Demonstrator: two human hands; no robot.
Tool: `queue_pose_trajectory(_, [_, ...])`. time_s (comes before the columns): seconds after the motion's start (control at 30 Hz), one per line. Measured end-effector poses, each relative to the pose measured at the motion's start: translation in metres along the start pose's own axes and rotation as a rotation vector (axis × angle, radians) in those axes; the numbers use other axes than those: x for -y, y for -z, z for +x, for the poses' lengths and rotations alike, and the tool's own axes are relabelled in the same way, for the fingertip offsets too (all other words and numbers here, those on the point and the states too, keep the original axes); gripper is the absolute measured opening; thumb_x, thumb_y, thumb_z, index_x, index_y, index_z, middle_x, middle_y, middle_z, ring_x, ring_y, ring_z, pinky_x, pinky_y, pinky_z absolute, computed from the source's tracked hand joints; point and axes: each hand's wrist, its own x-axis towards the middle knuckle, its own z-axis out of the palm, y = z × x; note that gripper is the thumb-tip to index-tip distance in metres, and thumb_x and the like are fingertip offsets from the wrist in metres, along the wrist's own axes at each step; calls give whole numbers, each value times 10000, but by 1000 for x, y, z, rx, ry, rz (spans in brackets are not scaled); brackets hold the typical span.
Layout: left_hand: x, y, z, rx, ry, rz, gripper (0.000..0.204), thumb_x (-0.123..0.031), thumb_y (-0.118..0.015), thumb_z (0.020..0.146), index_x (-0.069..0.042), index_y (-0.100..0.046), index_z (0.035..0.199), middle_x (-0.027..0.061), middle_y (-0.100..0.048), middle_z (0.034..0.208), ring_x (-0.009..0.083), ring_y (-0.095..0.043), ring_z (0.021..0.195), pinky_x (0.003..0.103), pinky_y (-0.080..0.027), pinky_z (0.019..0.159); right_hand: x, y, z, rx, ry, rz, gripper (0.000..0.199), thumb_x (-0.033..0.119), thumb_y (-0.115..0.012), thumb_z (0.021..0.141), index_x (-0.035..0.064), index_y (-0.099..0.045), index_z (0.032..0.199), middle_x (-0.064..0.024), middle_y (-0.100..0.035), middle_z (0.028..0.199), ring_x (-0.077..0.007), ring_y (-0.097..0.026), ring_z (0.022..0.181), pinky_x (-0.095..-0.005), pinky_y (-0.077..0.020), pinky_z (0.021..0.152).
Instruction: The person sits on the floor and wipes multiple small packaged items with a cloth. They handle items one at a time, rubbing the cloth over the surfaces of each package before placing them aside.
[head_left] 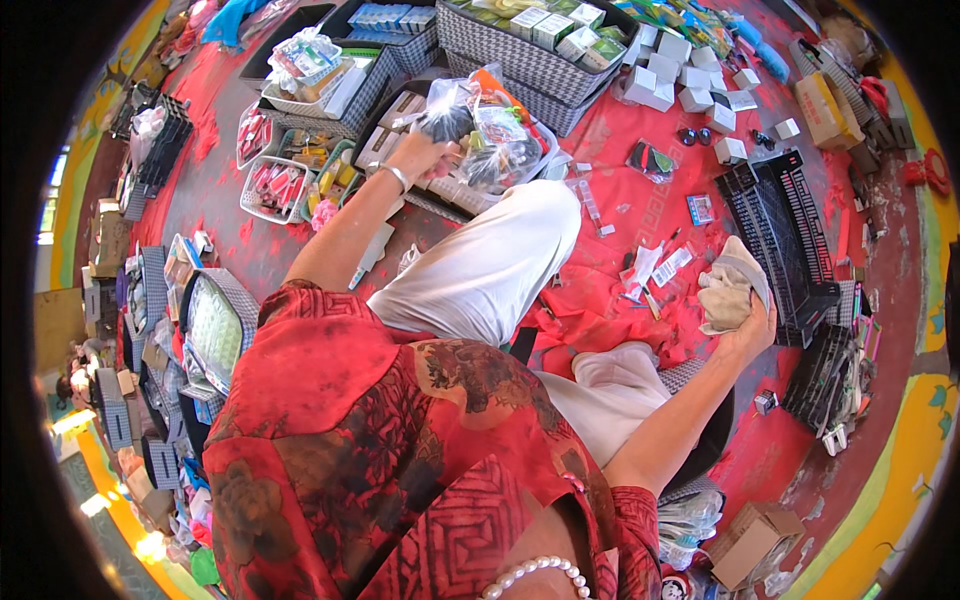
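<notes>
My left hand is closed on a clear plastic bag with something dark inside. This bag lies in a pale rimmed basket set over boxes. Beside it sits another clear bag with orange and dark contents. Out to the right, my right hand holds up a beige cloth item with a greyish edge. It looks like a soft cap, though its folds hide the exact shape. The fingers wrap its lower right side, near a black plastic crate.
White baskets of red packets stand at the left. Checked bins line the far side, with small white boxes to their right. Red sheeting covers the floor, strewn with sunglasses and scraps. A cardboard box sits lower right.
</notes>
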Motion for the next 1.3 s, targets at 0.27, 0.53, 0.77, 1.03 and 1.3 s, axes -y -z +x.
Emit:
queue_pose_trajectory(0.27, [71,-29,115,-16,216,-257,242,-226,-562,848,15,-587,841,135,-633,737,195,-600,545,280,-484,446,-5,-6,2,-24,-2,-61,266,-38,-611,745,-40,-594,1010,-128,-617,966,-207,-609,863,-293,-503,777])
queue_pose_trajectory(0.53, [138,-28,137,-49,90,-207,290,-69,-483,864,-57,-565,1142,60,-597,941,167,-599,761,277,-507,649,-9,-16,3,-27,-2,-113,260,-35,-605,749,-53,-591,1008,-146,-613,979,-213,-609,869,-289,-498,789])
queue_pose_trajectory(0.77, [162,-27,180,186,-151,-82,304,-275,-523,846,-154,-518,1125,50,-570,891,198,-579,710,352,-482,616,-9,-16,-1,-36,25,-89,293,1,-654,685,-20,-650,978,-103,-640,926,-182,-599,822,-278,-479,752])
queue_pose_trajectory(1.03, [139,6,151,171,-613,905,588,-317,-552,812,-81,-349,1311,257,-545,1118,360,-554,1002,391,-425,846,-1,11,13,-137,120,25,255,-41,-662,664,-49,-636,917,-103,-643,875,-164,-609,769,-246,-481,734])
queue_pose_trajectory(1.3, [-87,-46,67,-160,-904,986,270,-190,-493,837,36,-639,861,86,-660,739,144,-615,658,260,-489,592,4,20,23,-64,18,85,570,-52,-657,689,6,-425,1206,-91,-548,1118,-155,-566,936,-248,-473,784])
